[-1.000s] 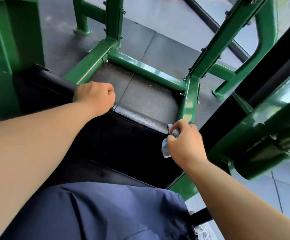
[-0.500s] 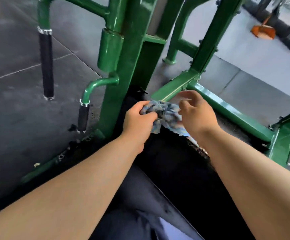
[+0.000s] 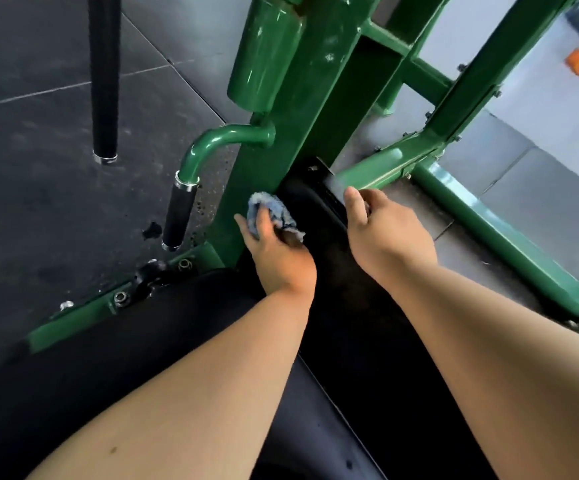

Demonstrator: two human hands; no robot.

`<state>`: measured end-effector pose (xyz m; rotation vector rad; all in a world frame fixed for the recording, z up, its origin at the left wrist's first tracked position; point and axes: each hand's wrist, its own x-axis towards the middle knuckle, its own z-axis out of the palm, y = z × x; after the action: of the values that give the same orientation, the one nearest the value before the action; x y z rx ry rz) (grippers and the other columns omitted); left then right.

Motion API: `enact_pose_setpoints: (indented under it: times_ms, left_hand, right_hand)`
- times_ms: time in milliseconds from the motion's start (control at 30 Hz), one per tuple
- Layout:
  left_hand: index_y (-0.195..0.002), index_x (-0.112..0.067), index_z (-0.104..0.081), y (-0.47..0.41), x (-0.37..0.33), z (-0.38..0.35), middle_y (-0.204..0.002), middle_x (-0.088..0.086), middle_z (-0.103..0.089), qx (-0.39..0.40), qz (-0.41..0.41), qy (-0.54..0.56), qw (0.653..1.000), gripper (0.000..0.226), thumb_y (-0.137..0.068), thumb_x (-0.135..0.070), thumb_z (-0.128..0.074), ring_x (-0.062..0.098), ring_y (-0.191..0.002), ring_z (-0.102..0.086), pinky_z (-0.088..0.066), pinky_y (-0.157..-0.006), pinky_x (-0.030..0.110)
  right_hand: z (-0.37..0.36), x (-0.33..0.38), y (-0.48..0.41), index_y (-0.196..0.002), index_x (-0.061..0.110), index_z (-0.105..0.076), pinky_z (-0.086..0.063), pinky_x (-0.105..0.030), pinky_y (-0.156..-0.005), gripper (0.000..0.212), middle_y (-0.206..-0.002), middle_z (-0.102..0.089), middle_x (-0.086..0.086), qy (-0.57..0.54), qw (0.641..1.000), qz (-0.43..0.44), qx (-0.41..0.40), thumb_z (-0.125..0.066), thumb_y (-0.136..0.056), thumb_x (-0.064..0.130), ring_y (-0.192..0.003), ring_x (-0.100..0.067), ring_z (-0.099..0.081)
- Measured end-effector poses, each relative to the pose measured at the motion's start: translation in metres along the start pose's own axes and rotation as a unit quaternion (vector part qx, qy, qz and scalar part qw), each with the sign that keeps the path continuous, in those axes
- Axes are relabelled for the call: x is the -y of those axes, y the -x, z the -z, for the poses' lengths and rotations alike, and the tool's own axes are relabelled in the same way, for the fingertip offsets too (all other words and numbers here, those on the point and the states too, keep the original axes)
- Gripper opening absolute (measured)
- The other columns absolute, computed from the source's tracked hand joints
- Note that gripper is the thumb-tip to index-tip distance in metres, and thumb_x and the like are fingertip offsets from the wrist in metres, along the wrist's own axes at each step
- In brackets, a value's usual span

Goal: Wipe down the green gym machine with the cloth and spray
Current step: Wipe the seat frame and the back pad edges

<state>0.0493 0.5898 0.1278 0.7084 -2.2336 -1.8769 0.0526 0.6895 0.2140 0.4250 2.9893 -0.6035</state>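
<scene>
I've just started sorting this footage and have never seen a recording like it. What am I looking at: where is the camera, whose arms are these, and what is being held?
There is no robot here. The single picture comes from a wide-angle camera worn on a person's head, looking forward and down, so the two bare arms are the wearer's own. The left hand grips a crumpled blue-grey cloth at the edge of the gym machine's green upright post, where it meets the black pad. The right hand is over the pad's far end. Its fingers curl out of view, so I cannot tell whether it holds anything. Left of the post hangs a bent green handle with a black grip, above dark rubber floor. No spray bottle shows.
</scene>
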Motion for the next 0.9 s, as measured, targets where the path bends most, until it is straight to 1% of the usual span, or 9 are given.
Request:
enact_pose_setpoints:
  times_ms: [100,200,300,434,634,701,767,834,901]
  left_hand:
    - [-0.113,-0.024,-0.059,0.005,-0.015,0.001,-0.158,-0.004,-0.021,0.011,-0.188,0.008,0.982,0.023,-0.091,-0.029,-0.054,0.021,-0.139,-0.033,-0.034,-0.093,0.019]
    - [-0.089,-0.008,-0.053,0.001,0.002,-0.004,-0.149,0.008,-0.039,0.026,-0.293,-0.027,0.955,0.029,-0.093,-0.036,-0.047,0.03,-0.139,-0.035,-0.038,-0.102,0.029]
    - [-0.111,-0.002,-0.053,0.012,0.041,-0.007,-0.147,0.016,-0.038,0.018,-0.151,-0.03,0.988,0.032,-0.097,-0.028,-0.039,0.031,-0.124,-0.049,-0.043,-0.091,0.024]
    - [-0.131,-0.001,-0.045,0.017,0.037,-0.009,-0.147,0.026,-0.032,-0.023,0.057,0.063,0.996,0.04,-0.094,-0.016,-0.041,0.036,-0.136,-0.032,-0.028,-0.107,0.031]
    - [-0.131,0.003,-0.047,0.005,0.003,-0.01,-0.141,0.028,-0.042,0.028,-0.201,0.041,0.978,0.042,-0.096,-0.02,-0.051,0.04,-0.131,-0.042,-0.032,-0.103,0.024]
    - [-0.133,0.002,-0.045,0.001,0.037,-0.007,-0.146,0.03,-0.035,0.026,-0.069,0.017,0.997,0.049,-0.093,-0.024,-0.053,0.045,-0.13,-0.041,-0.034,-0.104,0.031]
    - [-0.143,-0.002,-0.037,0.005,0.045,0.001,-0.154,0.024,-0.023,0.043,0.059,-0.047,0.996,0.058,-0.089,-0.017,-0.053,0.038,-0.141,-0.025,-0.017,-0.114,0.026]
    - [-0.145,0.0,-0.03,0.01,0.039,-0.003,-0.158,0.02,-0.013,0.008,0.038,-0.1,0.994,0.054,-0.093,0.0,-0.044,0.029,-0.146,-0.013,-0.007,-0.106,0.011]
    - [-0.14,0.0,-0.039,0.014,0.01,0.001,-0.158,0.021,-0.01,-0.012,-0.087,-0.117,0.989,0.047,-0.094,0.003,-0.044,0.03,-0.145,-0.017,-0.015,-0.102,0.007]
  right_hand:
    - [-0.003,0.0,-0.001,-0.113,0.028,-0.055,-0.041,-0.034,-0.074,0.05,-0.095,-0.059,-0.002,0.023,0.999,0.006,-0.025,-0.025,-0.095,0.065,-0.093,-0.028,-0.055]
    - [-0.007,0.0,-0.003,-0.107,0.028,-0.055,-0.041,-0.033,-0.07,0.049,-0.088,-0.054,0.0,0.04,0.998,0.004,-0.048,-0.032,-0.091,0.069,-0.084,-0.026,-0.051]
    - [-0.009,-0.001,-0.003,-0.104,0.027,-0.053,-0.042,-0.033,-0.065,0.05,-0.083,-0.057,0.001,0.053,0.997,0.008,-0.053,-0.029,-0.091,0.07,-0.081,-0.027,-0.054]
    - [-0.009,0.001,-0.003,-0.101,0.027,-0.052,-0.041,-0.033,-0.065,0.05,-0.077,-0.054,0.002,0.069,0.996,0.003,-0.053,-0.028,-0.091,0.07,-0.08,-0.029,-0.053]
    - [-0.01,0.0,-0.005,-0.101,0.028,-0.054,-0.037,-0.032,-0.067,0.05,-0.084,-0.055,0.0,0.064,0.996,-0.009,-0.058,-0.03,-0.089,0.07,-0.081,-0.026,-0.049]
    - [-0.01,0.0,-0.005,-0.101,0.027,-0.052,-0.038,-0.033,-0.064,0.051,-0.079,-0.055,0.002,0.066,0.997,-0.001,-0.049,-0.028,-0.091,0.07,-0.079,-0.027,-0.05]
    - [-0.009,0.0,-0.003,-0.099,0.025,-0.051,-0.037,-0.032,-0.062,0.052,-0.075,-0.053,0.005,0.066,0.997,0.001,-0.044,-0.027,-0.091,0.07,-0.077,-0.027,-0.05]
    - [-0.008,0.0,-0.004,-0.097,0.025,-0.05,-0.037,-0.032,-0.062,0.052,-0.074,-0.052,0.004,0.069,0.996,-0.002,-0.048,-0.027,-0.091,0.07,-0.077,-0.027,-0.05]
    - [-0.008,0.003,-0.002,-0.097,0.025,-0.05,-0.038,-0.033,-0.065,0.052,-0.078,-0.055,0.0,0.068,0.997,-0.003,-0.047,-0.028,-0.09,0.071,-0.079,-0.028,-0.05]
